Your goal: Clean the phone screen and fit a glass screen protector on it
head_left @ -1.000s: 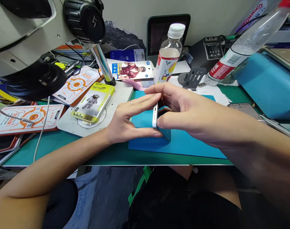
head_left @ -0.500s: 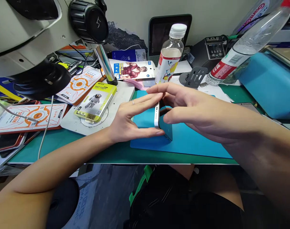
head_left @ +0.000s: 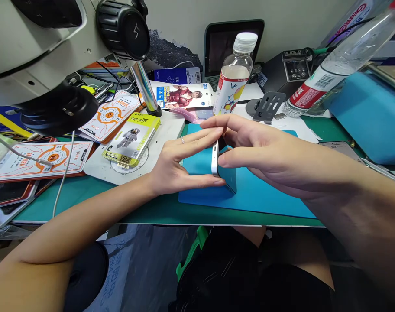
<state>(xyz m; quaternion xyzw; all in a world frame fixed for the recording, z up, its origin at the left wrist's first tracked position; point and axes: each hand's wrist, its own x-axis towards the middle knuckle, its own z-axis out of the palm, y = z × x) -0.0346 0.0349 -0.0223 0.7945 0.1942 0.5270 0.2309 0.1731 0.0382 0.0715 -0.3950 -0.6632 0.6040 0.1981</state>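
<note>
A smartphone [head_left: 228,178] with a silver edge stands tilted on its side above a blue mat [head_left: 269,195], its port end facing left. My left hand [head_left: 178,162] grips it by its two long edges, thumb at the near edge and fingers at the far one. My right hand [head_left: 259,138] is curved over the phone from the right. Its thumb touches the phone's dark face near the port end, while its fingers meet my left fingertips at the far edge. Part of the phone is hidden behind the right hand.
A microscope [head_left: 54,52] overhangs the left side. On its base [head_left: 166,130] lies a yellow battery pack [head_left: 132,138], beside orange-white screen boxes [head_left: 51,158]. Behind the hands stand a drink bottle [head_left: 234,78], a black phone stand [head_left: 269,106] and a tilted water bottle [head_left: 334,73].
My right thumb has moved left across the phone's face, closer to the silver port end. My left hand keeps the same hold. The whole view has shifted very slightly.
</note>
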